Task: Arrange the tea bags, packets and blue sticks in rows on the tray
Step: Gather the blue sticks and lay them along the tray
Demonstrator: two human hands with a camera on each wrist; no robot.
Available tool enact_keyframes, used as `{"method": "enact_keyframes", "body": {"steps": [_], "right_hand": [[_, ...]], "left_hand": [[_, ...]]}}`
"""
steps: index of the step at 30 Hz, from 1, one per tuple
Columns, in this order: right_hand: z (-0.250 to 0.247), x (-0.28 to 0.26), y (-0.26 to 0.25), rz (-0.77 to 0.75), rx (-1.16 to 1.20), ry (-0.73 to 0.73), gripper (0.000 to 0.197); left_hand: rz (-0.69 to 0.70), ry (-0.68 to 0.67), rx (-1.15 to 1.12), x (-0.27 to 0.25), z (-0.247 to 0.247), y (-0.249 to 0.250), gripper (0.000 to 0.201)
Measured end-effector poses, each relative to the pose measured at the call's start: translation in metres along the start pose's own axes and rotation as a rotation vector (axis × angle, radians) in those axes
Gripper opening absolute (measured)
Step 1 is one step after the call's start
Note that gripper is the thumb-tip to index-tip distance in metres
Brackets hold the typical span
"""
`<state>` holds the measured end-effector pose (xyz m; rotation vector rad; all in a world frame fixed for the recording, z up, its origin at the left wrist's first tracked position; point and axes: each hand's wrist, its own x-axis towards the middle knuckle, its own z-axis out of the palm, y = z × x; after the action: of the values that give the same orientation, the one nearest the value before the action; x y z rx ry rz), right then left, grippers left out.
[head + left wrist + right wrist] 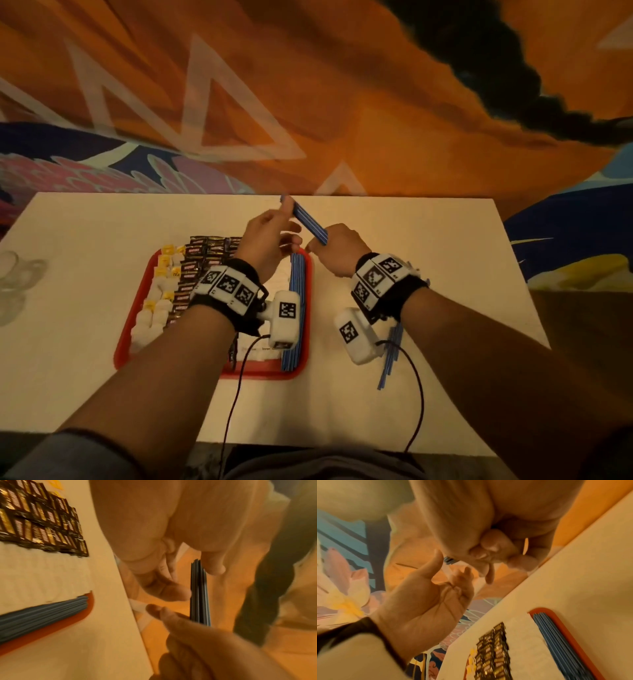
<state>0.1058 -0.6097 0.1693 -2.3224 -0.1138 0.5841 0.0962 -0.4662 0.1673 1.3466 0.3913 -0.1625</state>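
My right hand grips the near end of a bundle of blue sticks, held in the air above the far right corner of the red tray. Thumb and forefinger of my left hand lightly pinch the bundle near its far end. In the tray, white and yellow tea bags fill the left side. Dark brown packets lie in rows beside them. More blue sticks lie in a row along the right rim. My left forearm hides the tray's middle.
Several loose blue sticks lie on the white table under my right wrist. A clear glass item stands at the table's left edge. Cables trail from both wrist cameras toward the near edge.
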Motion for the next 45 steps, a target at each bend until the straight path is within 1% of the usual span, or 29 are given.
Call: {"method": "enact_keyframes", "body": {"steps": [1,3,5,6,8,9,12,14,16,17,19,21,23,25,27,29,31,33,35,38,40,45], "right_hand": [[0.011,0.005,0.004,0.024,0.005,0.017,0.025],[0.033,0.012,0.012,0.049,-0.004,-0.015,0.019],[0.052,0.017,0.020,0.060,0.010,-0.057,0.008],[0.060,0.019,0.025,0.062,0.020,-0.074,0.008],[0.076,0.024,0.034,0.070,0.026,-0.124,0.016],[0.082,0.027,0.039,0.083,0.034,-0.155,0.016],[0.098,0.035,0.052,0.120,0.075,-0.216,0.008],[0.107,0.043,0.059,0.149,0.091,-0.256,0.012],[0.114,0.051,0.064,0.205,0.143,-0.314,0.009],[0.116,0.054,0.066,0.223,0.147,-0.341,0.015],[0.121,0.062,0.070,0.220,0.097,-0.384,0.035],[0.121,0.067,0.075,0.220,0.046,-0.380,0.049],[0.119,0.070,0.080,0.238,0.042,-0.347,0.053],[0.116,0.071,0.085,0.272,0.089,-0.291,0.047],[0.116,0.074,0.089,0.304,0.133,-0.235,0.036],[0.118,0.076,0.092,0.320,0.139,-0.215,0.029],[0.119,0.078,0.092,0.324,0.142,-0.213,0.027],[0.119,0.079,0.091,0.325,0.143,-0.213,0.026],[0.119,0.079,0.091,0.320,0.137,-0.222,0.027],[0.121,0.078,0.093,0.319,0.143,-0.233,0.031],[0.122,0.076,0.095,0.323,0.168,-0.231,0.030],[0.122,0.065,0.099,0.330,0.197,-0.209,0.025]], "left_hand": [[-0.047,-0.041,0.005,0.001,-0.003,-0.012,0.032],[-0.103,-0.110,0.025,0.004,-0.008,-0.037,0.026],[-0.150,-0.112,0.025,0.011,-0.014,-0.057,0.022],[-0.173,-0.104,0.036,0.015,-0.017,-0.065,0.021],[-0.230,-0.099,0.077,0.023,-0.023,-0.078,0.021],[-0.259,-0.103,0.103,0.028,-0.026,-0.084,0.021],[-0.329,-0.154,0.215,0.042,-0.032,-0.098,0.021],[-0.363,-0.185,0.320,0.055,-0.035,-0.106,0.020],[-0.387,-0.195,0.437,0.069,-0.038,-0.113,0.022],[-0.395,-0.197,0.500,0.077,-0.039,-0.116,0.022],[-0.395,-0.215,0.657,0.091,-0.041,-0.120,0.023],[-0.392,-0.243,0.830,0.105,-0.043,-0.122,0.022],[-0.395,-0.262,0.960,0.116,-0.044,-0.123,0.023],[-0.386,-0.269,1.069,0.124,-0.043,-0.124,0.025],[-0.371,-0.283,1.185,0.129,-0.040,-0.124,0.029],[-0.343,-0.281,1.288,0.130,-0.037,-0.123,0.036],[-0.327,-0.259,1.353,0.131,-0.035,-0.122,0.042],[-0.313,-0.237,1.393,0.129,-0.034,-0.122,0.041],[-0.305,-0.208,1.396,0.127,-0.034,-0.121,0.032],[-0.322,-0.191,1.353,0.125,-0.037,-0.121,0.021],[-0.339,-0.181,1.311,0.121,-0.039,-0.118,0.017],[-0.384,-0.196,1.241,0.103,-0.045,-0.115,0.021]]}}
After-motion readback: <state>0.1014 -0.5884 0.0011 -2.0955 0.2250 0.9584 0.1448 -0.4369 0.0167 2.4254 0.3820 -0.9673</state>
